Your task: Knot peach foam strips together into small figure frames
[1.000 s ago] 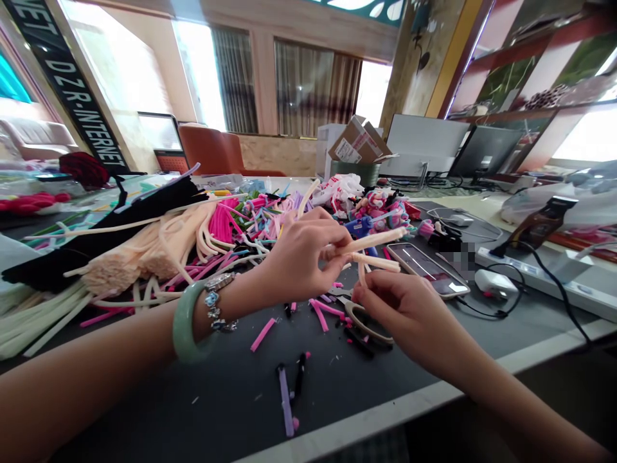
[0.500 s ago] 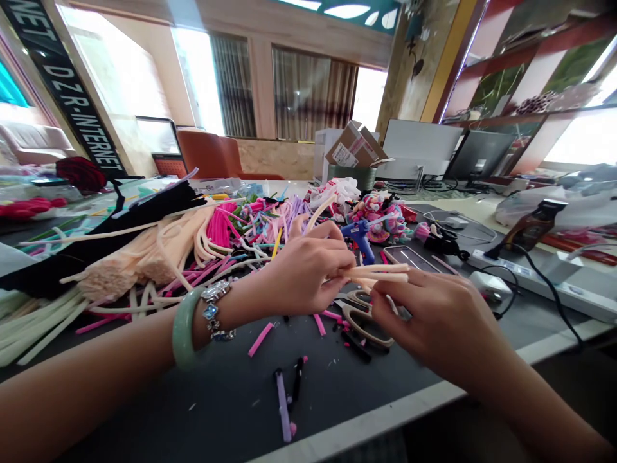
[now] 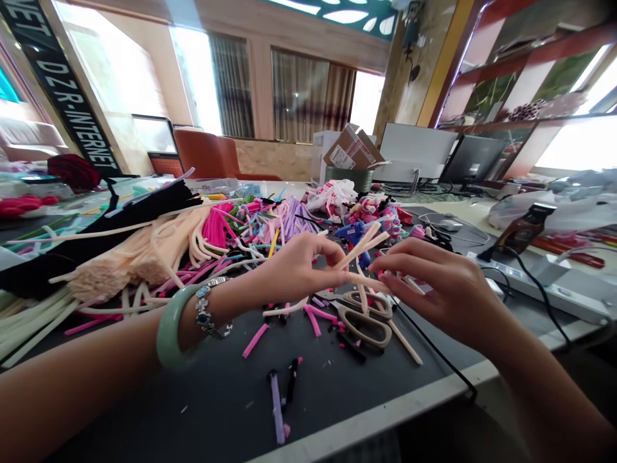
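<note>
My left hand pinches a few short cream pipe cleaners where they cross, their ends fanning out to the right. With thumb and fingertips, my right hand grips the end of one of these strands, which points toward it. Below the hands lie scissors with beige handles, partly covered by loose cream strands. A blue glue gun rests just behind the fingers, partly hidden. Short pink offcuts and a purple piece are scattered on the dark tabletop.
Thick bundles of cream pipe cleaners and a black bundle fill the left side, with colourful heaps behind. On the right sit a power strip, cables and a dark bottle-like object. Monitors stand at the back.
The pipe cleaners, earlier held nearly parallel between both hands, now spread apart at angles. My right fingers have shifted along the strands, and more loose cream strands show around the scissors.
</note>
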### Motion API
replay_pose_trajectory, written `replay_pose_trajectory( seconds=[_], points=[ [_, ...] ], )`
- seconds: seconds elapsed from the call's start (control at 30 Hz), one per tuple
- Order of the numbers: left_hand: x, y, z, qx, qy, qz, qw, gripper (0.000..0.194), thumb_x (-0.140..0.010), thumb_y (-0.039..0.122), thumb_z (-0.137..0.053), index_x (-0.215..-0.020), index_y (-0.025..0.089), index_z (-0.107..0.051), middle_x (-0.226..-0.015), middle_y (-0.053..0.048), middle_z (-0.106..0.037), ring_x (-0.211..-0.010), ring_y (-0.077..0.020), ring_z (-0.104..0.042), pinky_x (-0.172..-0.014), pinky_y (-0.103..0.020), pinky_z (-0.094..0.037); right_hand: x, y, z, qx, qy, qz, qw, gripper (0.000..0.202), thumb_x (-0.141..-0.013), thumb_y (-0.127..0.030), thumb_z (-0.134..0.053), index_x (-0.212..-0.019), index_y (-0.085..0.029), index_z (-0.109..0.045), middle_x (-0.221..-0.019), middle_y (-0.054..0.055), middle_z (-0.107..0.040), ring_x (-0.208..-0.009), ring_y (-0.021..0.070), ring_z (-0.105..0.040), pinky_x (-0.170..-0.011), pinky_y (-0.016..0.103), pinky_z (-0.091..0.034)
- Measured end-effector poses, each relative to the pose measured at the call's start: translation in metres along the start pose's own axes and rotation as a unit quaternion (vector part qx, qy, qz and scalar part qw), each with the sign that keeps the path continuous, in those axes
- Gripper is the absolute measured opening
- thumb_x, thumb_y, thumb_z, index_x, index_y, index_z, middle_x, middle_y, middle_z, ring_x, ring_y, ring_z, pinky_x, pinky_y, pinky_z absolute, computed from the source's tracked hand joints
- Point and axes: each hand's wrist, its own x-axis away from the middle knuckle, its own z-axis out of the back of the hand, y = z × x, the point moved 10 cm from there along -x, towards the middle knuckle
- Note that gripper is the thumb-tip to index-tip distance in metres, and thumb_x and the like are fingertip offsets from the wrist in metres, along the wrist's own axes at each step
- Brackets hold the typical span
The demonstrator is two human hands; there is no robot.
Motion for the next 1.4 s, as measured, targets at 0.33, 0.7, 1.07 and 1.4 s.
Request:
replay_pose_trajectory(
  seconds=[0.33,0.7,1.07,1.4],
  points=[
    [-0.001,-0.024,-0.009,0.157,-0.014,0.069,0.985,0.014,-0.077,0.024,-0.053,-0.067,0.015,-0.056,-0.055,0.003,-0.043,-0.049,-0.0072,-0.036,-0.045,-0.022,-0.026,0.000,-0.027,-0.002,0.117,0.020,0.099,0.988,0.029,-0.079,-0.021,-0.061,-0.107,-0.028,-0.062,-0.103,0.006,-0.057,-0.091,0.0202,-0.056,-0.085,0.039,-0.042],
    [-0.002,-0.021,-0.019,0.231,-0.043,0.053,0.970,0.019,-0.080,0.028,-0.054,-0.070,0.014,-0.060,-0.060,0.002,-0.048,-0.054,-0.0091,-0.044,-0.052,-0.025,-0.035,0.002,-0.039,0.002,0.116,0.121,0.131,0.977,0.017,-0.078,-0.019,-0.065,-0.094,-0.022,-0.059,-0.086,0.002,-0.064,-0.079,0.0158,-0.057,-0.077,0.034,-0.042],
    [0.002,0.007,0.000,0.075,0.013,-0.024,0.997,0.018,-0.082,0.024,-0.054,-0.071,0.012,-0.062,-0.059,0.003,-0.049,-0.059,-0.0083,-0.044,-0.056,-0.023,-0.037,0.003,-0.028,0.007,0.030,0.173,0.056,0.983,0.008,-0.077,-0.019,-0.065,-0.085,-0.021,-0.064,-0.082,0.004,-0.063,-0.074,0.0154,-0.058,-0.073,0.032,-0.045],
    [0.013,0.032,0.012,-0.065,0.116,-0.109,0.985,0.015,-0.081,0.023,-0.057,-0.069,0.014,-0.059,-0.069,-0.002,-0.058,-0.078,-0.0147,-0.051,-0.073,-0.029,-0.042,0.000,-0.006,0.003,-0.150,0.160,-0.105,0.970,0.005,-0.077,-0.020,-0.066,-0.076,-0.020,-0.062,-0.075,0.002,-0.062,-0.068,0.0132,-0.056,-0.062,0.027,-0.045]
  ],
)
